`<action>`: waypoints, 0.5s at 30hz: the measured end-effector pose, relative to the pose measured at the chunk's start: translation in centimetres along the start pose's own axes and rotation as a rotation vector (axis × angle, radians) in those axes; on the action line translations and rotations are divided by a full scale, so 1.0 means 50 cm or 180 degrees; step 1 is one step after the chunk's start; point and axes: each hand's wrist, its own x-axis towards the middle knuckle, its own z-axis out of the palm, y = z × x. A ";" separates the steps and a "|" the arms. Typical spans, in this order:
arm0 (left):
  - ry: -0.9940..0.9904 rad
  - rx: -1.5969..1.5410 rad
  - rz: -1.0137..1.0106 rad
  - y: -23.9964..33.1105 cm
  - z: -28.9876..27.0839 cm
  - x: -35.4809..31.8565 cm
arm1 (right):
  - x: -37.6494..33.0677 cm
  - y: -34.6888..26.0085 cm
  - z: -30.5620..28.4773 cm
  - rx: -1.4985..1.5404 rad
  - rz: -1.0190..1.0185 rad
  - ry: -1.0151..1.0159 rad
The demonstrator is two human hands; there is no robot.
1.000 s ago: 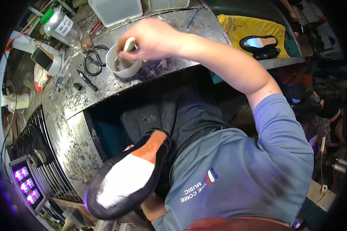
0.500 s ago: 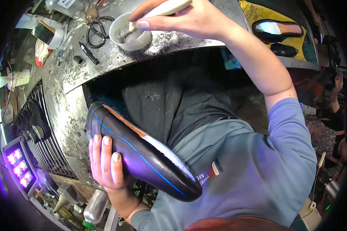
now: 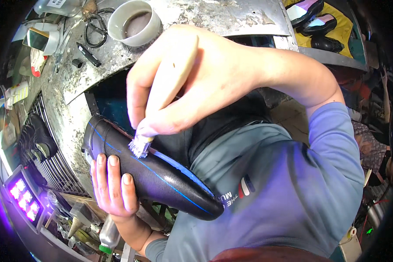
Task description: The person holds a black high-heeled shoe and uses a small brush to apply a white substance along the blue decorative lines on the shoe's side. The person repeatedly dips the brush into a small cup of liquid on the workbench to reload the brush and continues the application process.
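The likeliest trouble is a smear: the brush (image 3: pixel 169 81) has wet-looking whitish bristles over the black side of the shoe (image 3: pixel 166 190), close to the thin blue line (image 3: pixel 162 177), so a slight tilt or too much pressure could carry liquid across that line. Whether the bristles touch or hover just above, I cannot tell. A heavy load could also drip on the shirt (image 3: pixel 275 174), which lies near the toe. And the shoe could roll if its hold slackens, since only one of the hands supports it.

The shoe lies aslant, left of centre in the lower half of the frame. The left hand (image 3: pixel 116 194) grips it from below, fingers spread and half curled against its side; the thumb is hidden. The right hand (image 3: pixel 214 81), near the centre, is closed round the brush handle, pinching low by the bristles. The bowl (image 3: pixel 114 27) stands on the surface (image 3: pixel 231 19), upper left.
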 end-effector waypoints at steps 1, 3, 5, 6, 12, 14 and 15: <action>0.0016 -0.0001 0.0004 0.000 -0.001 0.000 | 0.004 0.000 0.003 -0.0018 0.0002 0.0024; 0.0023 -0.0013 -0.0002 0.001 -0.002 -0.001 | 0.012 -0.003 0.006 -0.0078 0.0085 0.0003; 0.0002 0.0001 -0.0019 0.001 -0.005 -0.002 | 0.020 -0.006 0.008 -0.0151 0.0156 -0.0028; -0.0012 -0.0015 -0.0025 0.001 -0.006 -0.002 | 0.025 -0.006 0.008 -0.0167 0.0186 -0.0051; -0.0043 0.0058 -0.0095 -0.001 -0.001 -0.003 | 0.024 -0.028 0.002 -0.0313 0.0406 -0.0184; -0.0033 0.0053 -0.0140 -0.003 0.002 -0.002 | 0.020 -0.038 0.001 -0.0445 0.0360 -0.0254; -0.0027 0.0074 -0.0142 -0.003 0.003 -0.002 | 0.019 -0.043 0.001 -0.0522 0.0321 -0.0293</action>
